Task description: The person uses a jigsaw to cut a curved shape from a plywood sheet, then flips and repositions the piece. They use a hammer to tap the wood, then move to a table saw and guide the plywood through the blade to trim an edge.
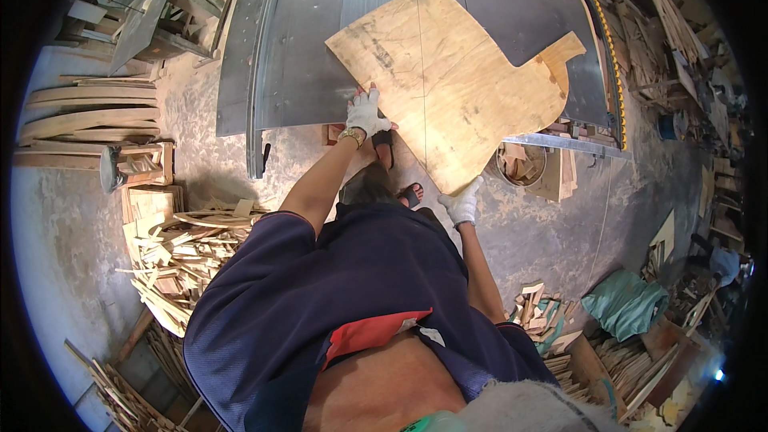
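A large pale plywood sheet (448,80) lies slantwise over a grey metal machine table (308,72), its near corner jutting past the front edge toward me. One side of the sheet is cut in a curve, ending in a narrow tongue at the right. My left hand (368,114), in a white glove with bare fingertips, grips the sheet's left edge. At the near corner, my right hand (462,204), also gloved, is closed around the wood; part of its fingers is hidden under the sheet.
A metal rail (258,112) runs along the table's left side, and a yellow toothed strip (614,72) along its right. Below the right front stands a round bin (520,164) of offcuts. Scrap wood (188,252) is heaped at left; a green sack (626,304) lies at right.
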A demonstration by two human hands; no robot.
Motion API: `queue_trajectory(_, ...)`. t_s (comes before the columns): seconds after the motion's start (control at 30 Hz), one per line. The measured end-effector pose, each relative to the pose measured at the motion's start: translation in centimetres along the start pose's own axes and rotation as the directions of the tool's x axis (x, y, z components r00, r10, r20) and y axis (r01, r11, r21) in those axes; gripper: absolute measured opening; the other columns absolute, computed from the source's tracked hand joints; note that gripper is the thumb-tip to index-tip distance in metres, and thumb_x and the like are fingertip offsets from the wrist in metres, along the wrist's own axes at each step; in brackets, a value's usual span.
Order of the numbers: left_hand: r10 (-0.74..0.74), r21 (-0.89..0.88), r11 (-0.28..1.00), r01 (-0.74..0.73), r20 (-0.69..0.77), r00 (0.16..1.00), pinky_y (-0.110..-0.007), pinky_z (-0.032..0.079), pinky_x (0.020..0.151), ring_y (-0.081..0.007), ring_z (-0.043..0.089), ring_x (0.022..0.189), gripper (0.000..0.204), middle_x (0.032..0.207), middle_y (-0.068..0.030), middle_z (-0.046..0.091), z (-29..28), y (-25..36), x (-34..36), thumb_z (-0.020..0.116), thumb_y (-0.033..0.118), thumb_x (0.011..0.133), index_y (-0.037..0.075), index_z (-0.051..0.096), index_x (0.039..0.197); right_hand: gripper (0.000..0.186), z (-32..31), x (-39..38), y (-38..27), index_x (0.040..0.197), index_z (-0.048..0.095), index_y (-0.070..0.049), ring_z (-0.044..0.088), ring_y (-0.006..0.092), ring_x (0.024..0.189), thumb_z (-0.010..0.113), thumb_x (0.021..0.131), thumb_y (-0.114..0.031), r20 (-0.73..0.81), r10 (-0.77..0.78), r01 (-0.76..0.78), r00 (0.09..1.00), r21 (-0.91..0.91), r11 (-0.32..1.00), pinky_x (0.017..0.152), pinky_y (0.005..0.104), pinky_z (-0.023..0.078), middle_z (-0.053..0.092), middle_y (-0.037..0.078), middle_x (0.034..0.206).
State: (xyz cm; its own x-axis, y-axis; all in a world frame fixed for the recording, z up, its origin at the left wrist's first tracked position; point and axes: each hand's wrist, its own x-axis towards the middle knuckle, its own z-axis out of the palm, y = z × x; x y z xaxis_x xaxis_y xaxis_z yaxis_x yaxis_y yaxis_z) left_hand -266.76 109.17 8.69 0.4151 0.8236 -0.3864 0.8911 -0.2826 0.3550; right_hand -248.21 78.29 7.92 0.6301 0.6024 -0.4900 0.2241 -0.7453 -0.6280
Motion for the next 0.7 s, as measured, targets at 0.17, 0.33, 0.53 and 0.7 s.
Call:
queue_trajectory(0.17, -0.008, -0.005, 1.0, 0.008, 0.018, 1.0, -0.06, 0.023, 0.121, -0.0452, 0.026, 0.15, 0.145, 0.158, -0.0266, 0.033, -0.4, 0.1, 0.1, 0.091, 0.064, 0.054, 0.007, 0.013, 0.163, 0.142, 0.9, 0.3, 0.7, 0.158, -0.003, 0.006, 0.062, 0.0407, 0.121, 0.091, 0.056, -0.024, -0.092, -0.028, 0.02, 0.995, -0.089, 0.996, 0.101, 0.0412, 0.051, 0.06, 0.033, 0.129)
queue_trajectory(0.33, -0.001, 0.001, 1.0, 0.001, 0.02, 1.0, -0.059, 0.023, 0.122, -0.0459, 0.024, 0.151, 0.143, 0.158, -0.0275, 0.033, -0.9, 0.1, 0.2, 0.09, 0.063, 0.056, 0.006, 0.013, 0.162, 0.142, 0.7, 0.2, 0.0, 0.158, -0.004, 0.006, 0.062, 0.0407, 0.121, 0.091, 0.057, -0.024, -0.04, 0.014, -0.016, 0.999, -0.049, 0.999, 0.101, 0.0409, 0.051, 0.06, 0.033, 0.13)
queue_trajectory(0.53, -0.001, 0.011, 1.0, 0.001, 0.001, 1.0, -0.059, 0.023, 0.122, -0.045, 0.027, 0.15, 0.144, 0.157, -0.0276, 0.034, -0.7, 0.0, 0.7, 0.09, 0.064, 0.055, 0.007, 0.013, 0.163, 0.142, 0.5, 0.1, -0.8, 0.158, -0.004, 0.007, 0.061, 0.0424, 0.121, 0.091, 0.059, -0.026, -0.03, 0.005, -0.006, 1.0, -0.025, 1.0, 0.101, 0.0417, 0.05, 0.058, 0.034, 0.131)
queue_trajectory(0.7, 0.012, 0.004, 1.0, -0.012, 0.009, 1.0, -0.06, 0.021, 0.122, -0.0462, 0.022, 0.152, 0.143, 0.16, -0.0298, 0.029, -0.9, -0.3, 0.9, 0.089, 0.064, 0.056, 0.006, 0.013, 0.162, 0.141, 0.5, 0.0, -1.2, 0.158, -0.003, 0.007, 0.061, 0.0431, 0.12, 0.091, 0.059, -0.028, -0.038, -0.008, 0.007, 0.999, -0.033, 0.999, 0.101, 0.0418, 0.05, 0.058, 0.034, 0.132)
